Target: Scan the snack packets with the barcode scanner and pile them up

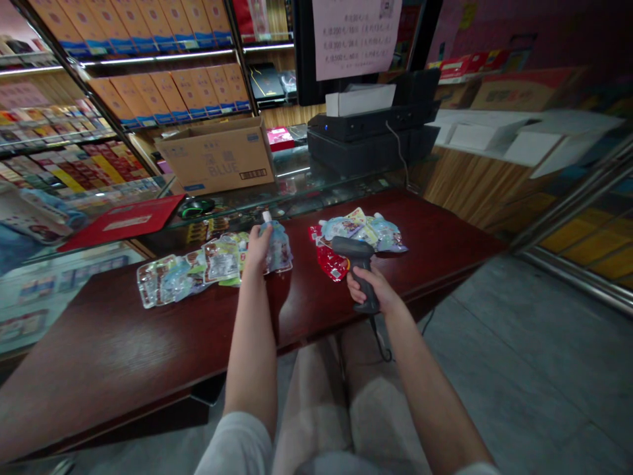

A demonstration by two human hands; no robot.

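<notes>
One pouch (pixel 281 249) is in the left hand (pixel 259 245), pinched near its top, at the far part of the dark red worktop (pixel 316 300). Its long side runs away from the person, with the white cap at the far end, tipped a bit to the left. The right hand (pixel 372 285) has its fingers wrapped around the handle of a dark gray scanner (pixel 353 248). The scanner's nose points left, toward the pouch, but a gap keeps them apart. The left hand is the near one, since it touches the pouch. A row of packs (pixel 221 262) lies just left of that hand, and a pile of packs (pixel 349 227) lies past the scanner. The pouch looks shiny and pale blue, with brown bits low down. I cannot tell if it touches the wood.
</notes>
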